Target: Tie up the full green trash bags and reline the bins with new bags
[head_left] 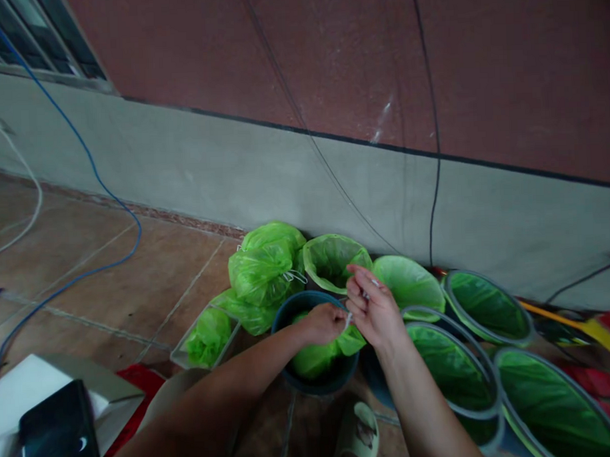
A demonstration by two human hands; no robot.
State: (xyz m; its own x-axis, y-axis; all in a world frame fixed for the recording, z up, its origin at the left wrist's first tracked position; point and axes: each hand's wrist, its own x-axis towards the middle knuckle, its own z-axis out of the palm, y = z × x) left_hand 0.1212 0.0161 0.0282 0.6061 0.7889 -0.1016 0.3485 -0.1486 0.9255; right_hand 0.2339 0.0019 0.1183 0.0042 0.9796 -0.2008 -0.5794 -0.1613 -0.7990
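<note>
Green bag [313, 361] in the bucket [291, 314] partly hidden behind the left hand [324, 323]

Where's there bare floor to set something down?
Left of frame: tiled floor between the blue cable and the green bags; also between the white cable and the blue one. Crowded: right of frame, where green-lined bins stand packed, and mid-frame, where left hand and right hand hang over the blue bin.

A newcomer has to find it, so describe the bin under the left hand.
Start at the grey lower wall; green-lined bins stand along its foot. In front, beneath the left hand, find a round dark blue bin. Unlike those green-lined bins, its green bag lies bunched inside rather than spread around the rim.
</note>
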